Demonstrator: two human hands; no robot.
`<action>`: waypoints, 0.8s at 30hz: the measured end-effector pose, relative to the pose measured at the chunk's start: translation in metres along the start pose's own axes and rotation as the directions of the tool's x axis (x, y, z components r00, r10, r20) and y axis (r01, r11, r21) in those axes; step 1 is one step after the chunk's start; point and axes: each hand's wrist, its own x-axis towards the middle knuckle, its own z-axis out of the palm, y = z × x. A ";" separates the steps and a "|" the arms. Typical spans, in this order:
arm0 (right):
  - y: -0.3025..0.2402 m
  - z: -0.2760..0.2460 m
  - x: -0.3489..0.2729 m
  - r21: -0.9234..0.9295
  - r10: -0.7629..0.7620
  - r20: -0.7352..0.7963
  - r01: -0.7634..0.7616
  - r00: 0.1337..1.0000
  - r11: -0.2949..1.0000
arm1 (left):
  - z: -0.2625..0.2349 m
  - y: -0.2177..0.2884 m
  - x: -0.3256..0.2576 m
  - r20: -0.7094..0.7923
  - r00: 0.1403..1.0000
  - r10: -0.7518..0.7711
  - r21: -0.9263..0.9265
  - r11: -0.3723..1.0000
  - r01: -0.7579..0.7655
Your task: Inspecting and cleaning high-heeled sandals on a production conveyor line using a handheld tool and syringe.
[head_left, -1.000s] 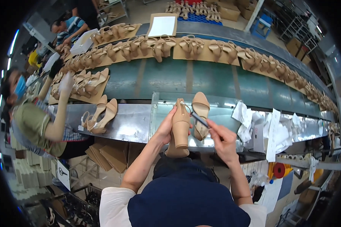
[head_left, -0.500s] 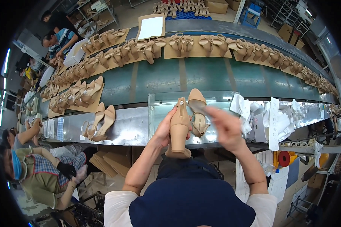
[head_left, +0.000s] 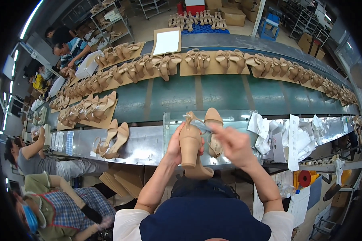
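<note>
My left hand [head_left: 174, 148] is wrapped round a beige high-heeled sandal [head_left: 190, 145], its block heel toward me and its sole tip hanging over the bench edge. My right hand [head_left: 238, 148], slightly blurred, pinches a thin, pale greyish tool [head_left: 201, 127] whose far end reaches the ankle strap at the sandal's back. The tool's exact kind cannot be made out. Behind my right fingers a second beige sandal [head_left: 213, 115] lies on a glass plate [head_left: 169, 119], partly covered by the hand.
Another sandal pair [head_left: 119, 138] stands on the metal bench to the left. Crumpled white paper [head_left: 259, 127] and a small box [head_left: 278, 146] lie to the right. Beyond, a green conveyor [head_left: 221, 94] carries rows of sandals on cardboard. A co-worker in a checked apron [head_left: 78, 207] is at lower left.
The held sandal has tilted, its toe end swinging to the right below. My right hand and the tool stay close to its back strap. The whole view has shifted slightly downward.
</note>
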 end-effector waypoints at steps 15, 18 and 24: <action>0.007 0.005 0.003 0.209 -0.126 -0.203 0.168 0.971 0.963 | 0.015 0.003 -0.003 0.022 0.999 0.027 -0.085 0.996 -0.025; 0.003 -0.003 0.003 -0.025 -0.039 -0.030 0.039 0.999 0.999 | 0.013 0.001 -0.005 -0.105 0.994 -0.004 -0.068 0.998 -0.004; 0.019 0.027 0.001 0.208 -0.119 -0.249 0.173 0.961 0.963 | 0.018 0.001 -0.003 0.026 0.998 0.061 -0.082 0.995 -0.059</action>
